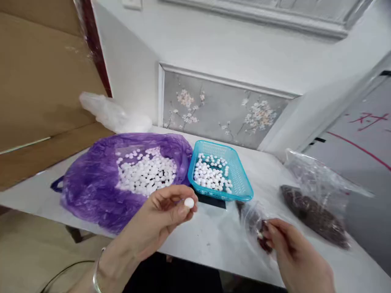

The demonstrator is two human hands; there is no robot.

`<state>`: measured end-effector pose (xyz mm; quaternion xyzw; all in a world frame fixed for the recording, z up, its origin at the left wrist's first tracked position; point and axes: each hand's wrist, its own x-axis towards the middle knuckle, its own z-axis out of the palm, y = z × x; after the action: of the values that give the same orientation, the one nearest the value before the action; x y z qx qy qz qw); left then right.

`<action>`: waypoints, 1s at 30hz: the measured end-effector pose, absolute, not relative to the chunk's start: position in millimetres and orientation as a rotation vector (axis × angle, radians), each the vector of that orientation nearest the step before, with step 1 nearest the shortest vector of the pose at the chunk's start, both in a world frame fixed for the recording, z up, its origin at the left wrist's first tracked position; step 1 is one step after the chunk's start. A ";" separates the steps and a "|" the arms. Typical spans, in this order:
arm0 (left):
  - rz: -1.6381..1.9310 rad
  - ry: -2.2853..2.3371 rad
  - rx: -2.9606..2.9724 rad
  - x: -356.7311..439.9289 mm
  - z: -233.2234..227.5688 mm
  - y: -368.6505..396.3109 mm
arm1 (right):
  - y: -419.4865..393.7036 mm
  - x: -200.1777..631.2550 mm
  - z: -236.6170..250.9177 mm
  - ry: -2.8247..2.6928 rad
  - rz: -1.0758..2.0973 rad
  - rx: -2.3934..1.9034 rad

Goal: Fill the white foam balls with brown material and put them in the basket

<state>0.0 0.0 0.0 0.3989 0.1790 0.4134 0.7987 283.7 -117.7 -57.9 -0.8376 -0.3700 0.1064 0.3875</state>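
My left hand (161,215) pinches one small white ball (189,202) between thumb and fingertips, just in front of the purple plastic bag (91,183) that lies open with many white balls (146,173) inside. A blue mesh basket (240,179) beside the bag holds more white balls. My right hand (293,252) reaches into a small clear bag (253,221) of dark brown pieces, its fingertips closed on some of them.
A larger clear bag of dark brown material (314,211) lies at the right on the white table (214,240). A crumpled clear bag (110,114) sits at the back left by brown cardboard (39,81). A black scale (210,200) shows under the basket.
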 end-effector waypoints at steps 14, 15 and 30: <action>0.842 0.365 0.853 4.5 0.3 -4.2 | -123.8 277.1 -63.0 -0.806 0.179 -1.958; 0.828 0.374 0.842 5.1 -0.4 -4.8 | -123.4 274.1 -61.3 -0.763 0.231 -1.916; 0.609 0.375 0.789 43.6 -13.6 -29.2 | -117.6 174.9 -17.4 -0.782 0.893 -0.913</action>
<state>43.6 -29.2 -13.6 0.3762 0.1786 0.2903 0.8616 174.9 -117.6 -17.4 -0.4152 -0.3554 0.4061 0.7324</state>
